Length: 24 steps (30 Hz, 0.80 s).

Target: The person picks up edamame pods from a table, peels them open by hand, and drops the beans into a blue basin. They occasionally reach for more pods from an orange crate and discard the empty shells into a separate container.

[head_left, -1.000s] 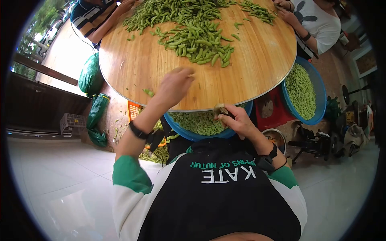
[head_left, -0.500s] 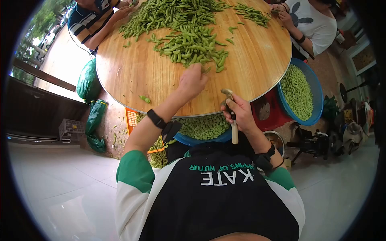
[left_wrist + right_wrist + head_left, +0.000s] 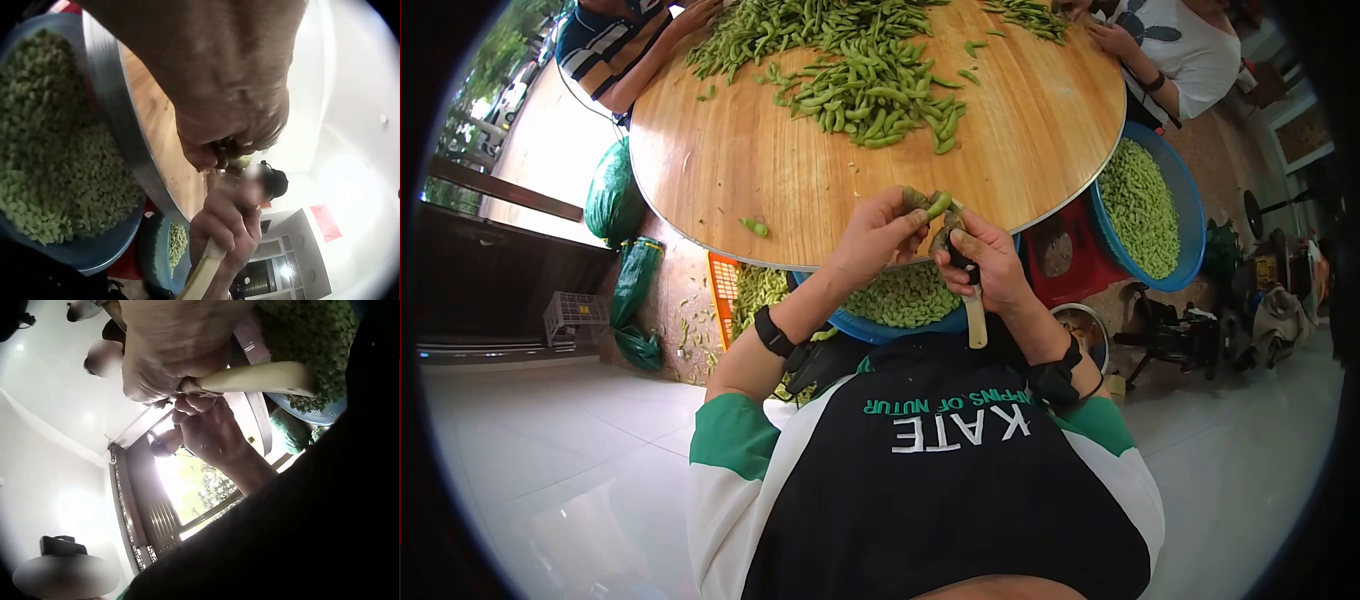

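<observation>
Over the near edge of the round wooden table (image 3: pixel 710 150), my two hands meet. The left hand (image 3: pixel 880 235) pinches a green bean pod (image 3: pixel 940 206) between thumb and fingers. Beside it, my right hand (image 3: pixel 992 268) grips a tool with a pale handle (image 3: pixel 976 325), which sticks out below the fist toward my body. The tool's other end is hidden by the fingers. Dark stains or coverings show on some fingertips. In the right wrist view the pale handle (image 3: pixel 262 378) crosses under the right palm. A large heap of bean pods (image 3: pixel 880 95) lies farther up the table.
A blue basin (image 3: pixel 119 250) of shelled beans stands below the table edge; another blue basin (image 3: pixel 1193 225) is at the right. An orange basket (image 3: pixel 722 285) stands at the left. One loose pod (image 3: pixel 754 227) lies near the table's left edge. Two people sit across the table.
My left hand went up to the pod heap, then came back toward me with a pod, beside the right hand. The right hand still grips the pale-handled tool.
</observation>
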### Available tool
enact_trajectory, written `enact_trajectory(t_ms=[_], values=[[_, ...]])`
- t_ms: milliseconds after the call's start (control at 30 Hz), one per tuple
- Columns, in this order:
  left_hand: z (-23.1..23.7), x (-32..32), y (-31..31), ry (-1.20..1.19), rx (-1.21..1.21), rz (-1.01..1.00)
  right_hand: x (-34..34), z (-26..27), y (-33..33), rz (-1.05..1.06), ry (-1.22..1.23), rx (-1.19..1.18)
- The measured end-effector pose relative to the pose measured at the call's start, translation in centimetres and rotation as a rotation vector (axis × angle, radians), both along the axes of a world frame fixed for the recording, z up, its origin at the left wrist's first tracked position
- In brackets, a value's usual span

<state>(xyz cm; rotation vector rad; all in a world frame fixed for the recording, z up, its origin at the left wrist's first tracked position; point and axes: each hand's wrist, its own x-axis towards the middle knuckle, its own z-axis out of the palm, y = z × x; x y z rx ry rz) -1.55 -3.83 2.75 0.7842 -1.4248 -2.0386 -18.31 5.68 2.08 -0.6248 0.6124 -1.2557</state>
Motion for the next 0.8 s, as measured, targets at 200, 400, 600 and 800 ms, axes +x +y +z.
enact_trajectory(t_ms=[200,400,600,800], values=[[-0.9,0.0,0.4,0.088,-0.043,-0.011,0.6,0.7,0.3,-0.100,0.103,0.060],[-0.8,0.0,0.1,0.288,0.337,0.010,0.3,0.5,-0.1,-0.054,-0.144,0.074],[-1.2,0.2,-0.3,0.461,0.682,-0.215,-0.4,0.0,-0.2,0.088,-0.375,0.095],[-0.3,-0.1,0.5,-0.123,-0.899,0.136,-0.1,-0.4,-0.2,0.015,-0.378,0.189]])
